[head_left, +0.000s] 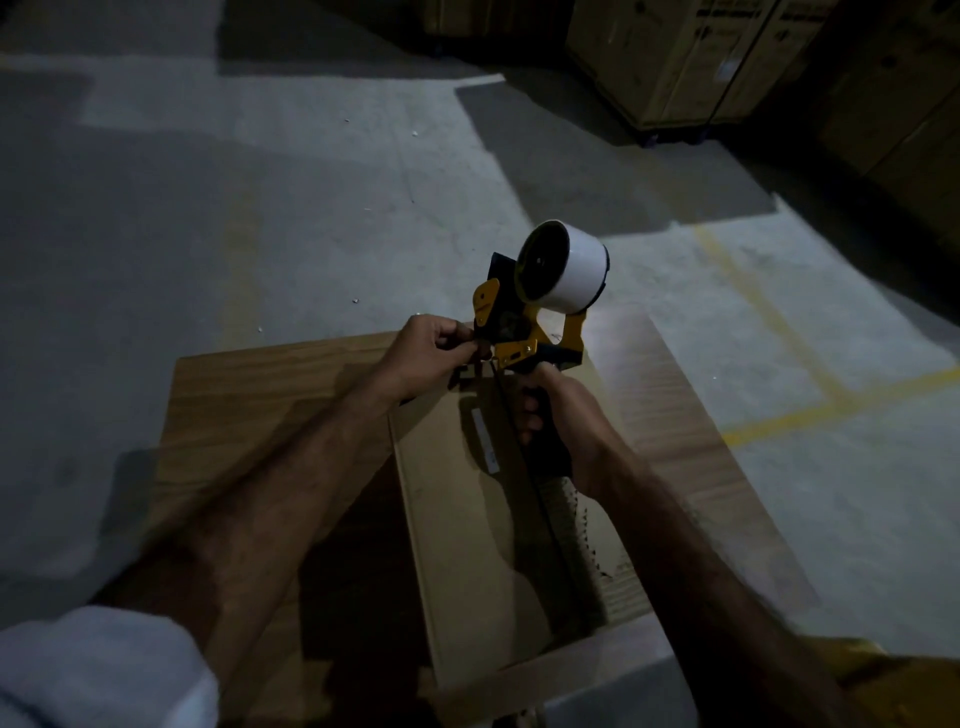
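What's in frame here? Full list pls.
tape dispenser: 1, yellow and black, held above the box
tape roll: 1, white, mounted at the dispenser's top
cardboard box: 1, brown, on the floor under the hands, flaps spread out
label: 1, white, on the box's centre panel
cartons: several, brown, stacked at top right, dim
floor lines: yellow, painted at right
floor: 1, grey, all around the box
left hand: 1, pinches at the dispenser's front end; what exactly it pinches is too dark to tell
right hand: 1, grips the dispenser's black handle
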